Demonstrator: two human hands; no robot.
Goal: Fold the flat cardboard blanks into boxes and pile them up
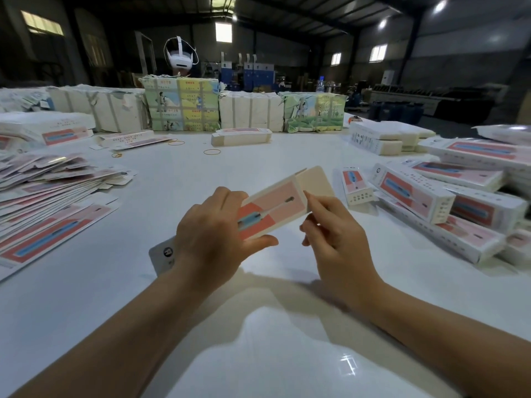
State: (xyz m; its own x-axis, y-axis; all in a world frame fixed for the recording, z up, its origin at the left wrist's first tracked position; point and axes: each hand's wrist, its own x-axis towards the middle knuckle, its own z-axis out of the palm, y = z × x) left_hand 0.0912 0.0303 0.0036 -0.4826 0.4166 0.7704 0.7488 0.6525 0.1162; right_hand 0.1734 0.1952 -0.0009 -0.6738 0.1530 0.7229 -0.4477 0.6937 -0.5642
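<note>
Left hand (212, 239) fingers grip half-formed box (273, 209) above surface (172, 282), right hand (333, 228) fingers pinch its end flap (316, 180); crease squarely, tuck fully, keep body unsquashed.

The bench (161, 282) is smooth, glossy white, bright with reflected ceiling light at six o'clock, while the half-folded box (273, 209) is thin printed card, matt pink and blue outside and bare cream on its end flap. The flat blanks (54, 193) fanned at nine o'clock carry a slight sheen, the folded boxes (425, 196) at three o'clock are the same coated card, and thin rubber bands (212, 152) lie at twelve. The bundles (250, 113) along the far edge are plain paper stock, rough and torn at the corners.
</note>
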